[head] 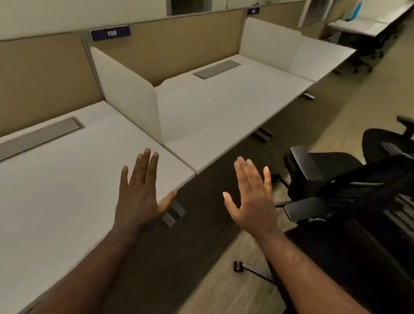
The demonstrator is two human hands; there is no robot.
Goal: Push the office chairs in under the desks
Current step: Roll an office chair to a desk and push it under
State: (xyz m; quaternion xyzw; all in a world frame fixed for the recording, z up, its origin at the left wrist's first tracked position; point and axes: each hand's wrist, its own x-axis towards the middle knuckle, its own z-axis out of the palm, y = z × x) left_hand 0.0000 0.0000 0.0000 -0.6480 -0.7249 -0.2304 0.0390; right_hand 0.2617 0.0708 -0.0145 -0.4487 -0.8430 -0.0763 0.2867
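A black mesh-backed office chair (pixel 361 201) stands on the floor at the right, apart from the white desks, its armrests pointing toward the middle desk (pixel 219 113). A second black chair (pixel 390 144) stands just behind it. My left hand (pixel 139 191) is held flat with fingers spread over the corner of the near desk (pixel 48 206). My right hand (pixel 252 200) is also spread wide, palm facing left, in the air left of the near chair's armrest. Neither hand touches a chair.
White side screens (pixel 129 93) and tan partitions (pixel 175 40) divide the desks. Desk feet (pixel 174 215) stick out onto the floor. A chair caster (pixel 238 266) lies low between my arms. More desks and a dark chair (pixel 368 50) stand far right along the aisle.
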